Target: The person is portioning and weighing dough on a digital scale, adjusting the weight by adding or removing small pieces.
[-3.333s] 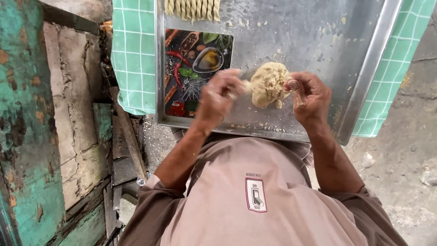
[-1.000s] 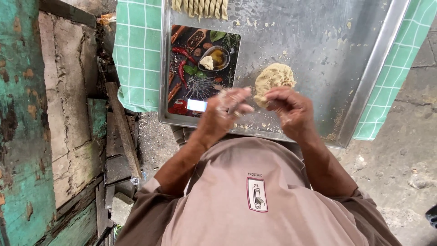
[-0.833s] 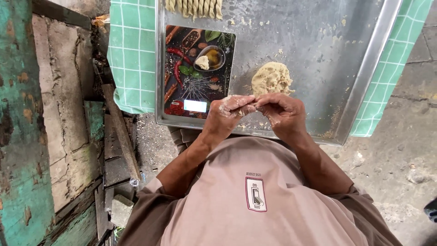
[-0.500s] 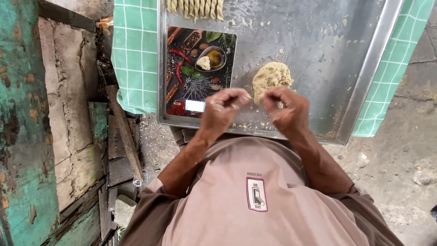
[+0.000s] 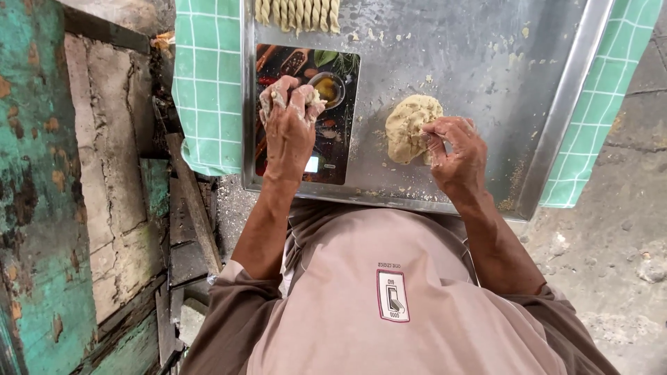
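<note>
My left hand [image 5: 288, 125] is over the flat kitchen scale [image 5: 340, 132] with a dark food-pattern top, its fingers closed on a small piece of pale dough [image 5: 313, 96]. My right hand [image 5: 455, 149] rests at the right side of the big dough lump [image 5: 410, 128] on the metal tray [image 5: 486, 62], fingertips pinching into its edge. The scale lies at the tray's left side.
A row of twisted dough sticks [image 5: 297, 14] lies at the tray's far edge. A green checked cloth [image 5: 205, 83] hangs under the tray on both sides. A worn teal and bare-plaster wall [image 5: 55, 208] stands at the left; concrete floor [image 5: 618, 229] lies at the right.
The hands were together near the tray's front edge; now my left hand has moved out over the scale with a small dough piece, and my right hand has gone back to the dough lump.
</note>
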